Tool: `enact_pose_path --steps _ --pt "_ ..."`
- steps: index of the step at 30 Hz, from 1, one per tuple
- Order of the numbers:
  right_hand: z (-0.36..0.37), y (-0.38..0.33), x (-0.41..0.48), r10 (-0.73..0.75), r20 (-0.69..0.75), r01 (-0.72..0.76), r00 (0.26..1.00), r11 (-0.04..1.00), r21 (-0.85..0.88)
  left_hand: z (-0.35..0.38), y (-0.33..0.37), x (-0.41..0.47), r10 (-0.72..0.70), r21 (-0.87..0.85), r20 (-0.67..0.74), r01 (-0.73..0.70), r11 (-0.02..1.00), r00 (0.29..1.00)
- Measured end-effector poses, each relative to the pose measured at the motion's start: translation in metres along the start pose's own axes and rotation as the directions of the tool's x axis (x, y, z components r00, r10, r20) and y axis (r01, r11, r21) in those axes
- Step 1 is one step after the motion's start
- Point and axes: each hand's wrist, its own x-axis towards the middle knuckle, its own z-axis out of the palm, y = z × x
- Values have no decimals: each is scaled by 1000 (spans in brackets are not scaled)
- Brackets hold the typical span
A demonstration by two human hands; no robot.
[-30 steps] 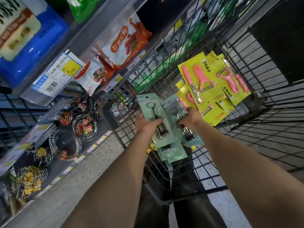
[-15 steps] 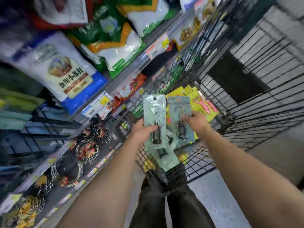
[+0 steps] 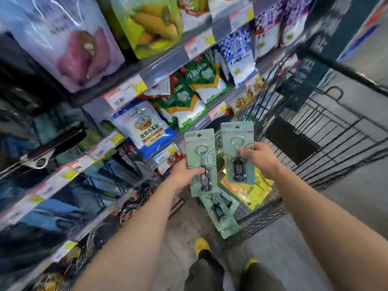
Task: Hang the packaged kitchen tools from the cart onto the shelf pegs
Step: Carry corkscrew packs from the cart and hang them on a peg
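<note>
My left hand (image 3: 182,175) grips a pale green carded corkscrew pack (image 3: 199,148) by its lower left side, upright. My right hand (image 3: 259,156) holds a second green corkscrew pack (image 3: 237,131) beside it, slightly higher. Both packs hover above the near end of the wire cart (image 3: 315,148). A third green corkscrew pack (image 3: 220,213) lies tilted in the cart under them, next to yellow peeler packs (image 3: 252,192). The shelf pegs on the left are blurred; a dark packaged tool (image 3: 52,143) hangs there.
Shelves on the left carry bags of powder and grain (image 3: 144,129) with price tags (image 3: 123,95) along the edges. Wire whisks or coils (image 3: 134,204) hang low on the shelf front. My yellow shoes (image 3: 202,245) stand on the grey floor behind the cart.
Both hands lifted the two green packs up out of the cart and spread them apart. The view swung upward and left toward the shelves.
</note>
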Motion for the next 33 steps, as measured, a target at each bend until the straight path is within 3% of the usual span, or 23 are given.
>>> enact_pose_path --steps 7,14,17,23,27,33 --pt "23 -38 -42 -154 175 170 972 982 -84 -30 -40 -87 -54 -171 -256 10 985 965" --pt "100 -48 -116 -225 448 332 865 927 -175 -32 -106 -214 -171 -465 -465 -75 882 868" --pt "144 -54 -159 -238 579 418 780 886 -200 -46 -144 -271 -252 -539 -553 -110 835 795" --pt "239 -56 -253 -236 755 523 612 837 -162 -81 -212 -391 -333 -561 -685 -177 809 648" --pt "301 -48 -322 -211 818 559 536 815 -156 -99 -260 -467 -391 -600 -726 -241 763 566" --pt "391 -16 -432 -192 864 590 466 795 -142 -133 -342 -574 -390 -565 -784 -294 771 483"
